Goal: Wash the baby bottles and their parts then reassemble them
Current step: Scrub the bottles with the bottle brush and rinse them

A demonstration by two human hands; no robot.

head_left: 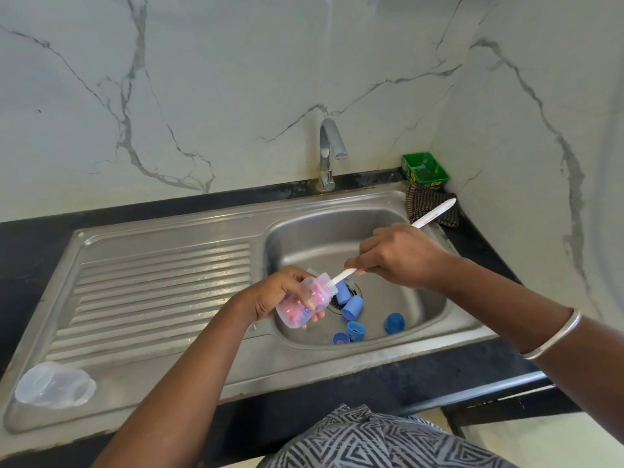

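Steel sink (189,336) with ribbed drainboard, set in black counter (33,238); white marble walls, tap (327,153) behind. Left hand (277,295) grips one clear bottle (305,305) over the basin's left edge. Right hand (398,255) grips one white brush (432,214), its head inside the bottle. Five blue parts (353,307) in basin. One clear cover (54,386) on drainboard.

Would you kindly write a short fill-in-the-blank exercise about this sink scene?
1. The left hand grips a clear ____.
2. The right hand pushes the white brush into the bottle's ____.
3. The loose caps in the sink are ____ in colour.
4. No water runs from the ____.

Missing words: bottle; neck; blue; tap
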